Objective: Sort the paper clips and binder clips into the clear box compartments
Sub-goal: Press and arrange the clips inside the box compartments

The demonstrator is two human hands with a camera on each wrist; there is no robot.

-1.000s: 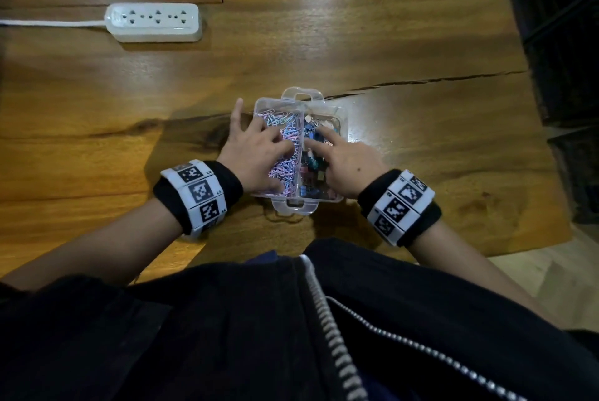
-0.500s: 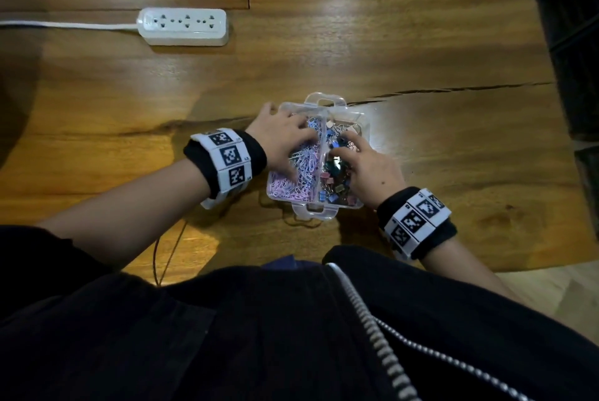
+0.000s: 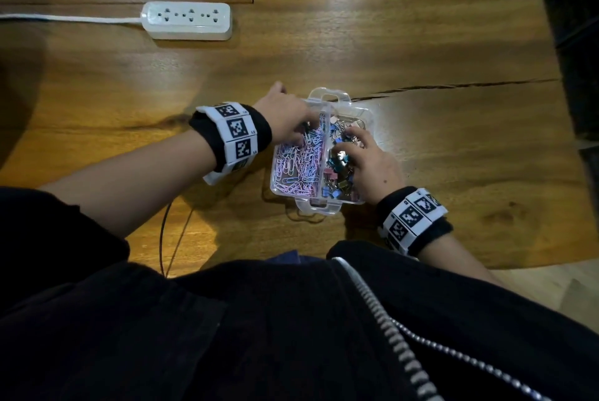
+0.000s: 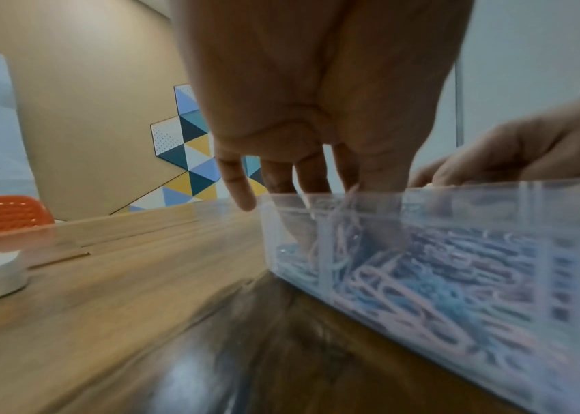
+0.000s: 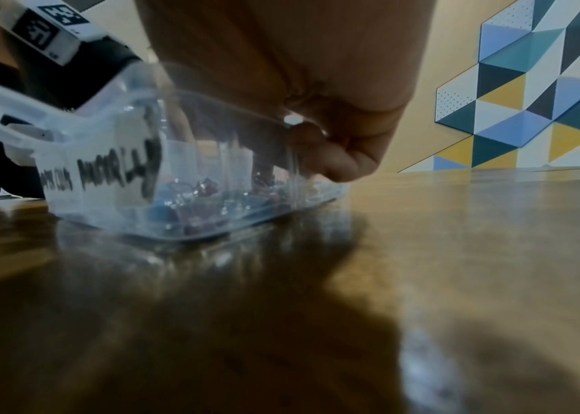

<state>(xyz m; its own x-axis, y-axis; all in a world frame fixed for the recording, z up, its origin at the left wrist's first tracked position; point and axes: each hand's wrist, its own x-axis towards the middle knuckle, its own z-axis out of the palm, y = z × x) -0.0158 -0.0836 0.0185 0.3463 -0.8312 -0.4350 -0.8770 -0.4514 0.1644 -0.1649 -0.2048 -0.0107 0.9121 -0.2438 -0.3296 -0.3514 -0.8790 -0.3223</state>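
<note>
**Two hands in one clear box**

Two hands work inside a clear box [image 3: 365, 115] that sits on the wooden bench [image 3: 453, 148], close to the person's dark jacket [image 3: 291, 336]. At far left on the bench, well apart from the box, lies a white power strip [image 3: 188, 21] with its cord running off the left edge. Next comes the left hand [image 3: 281, 115], reaching over the box's left wall; its fingers [image 4: 311, 179] dip down into the pile of pink and blue paper clips [image 3: 299, 167] in the left compartment, the little finger staying outside the wall. Whether those fingers pinch a clip cannot be told, since the pile hides the tips. A divider [image 3: 325, 154] runs down the middle of the box. Right of it, the right compartment holds the binder clips [image 3: 337, 177], blue, pink and dark. The right hand [image 3: 372, 164] rests over them with fingers bent down into the heap; whether it holds one cannot be told.
</note>
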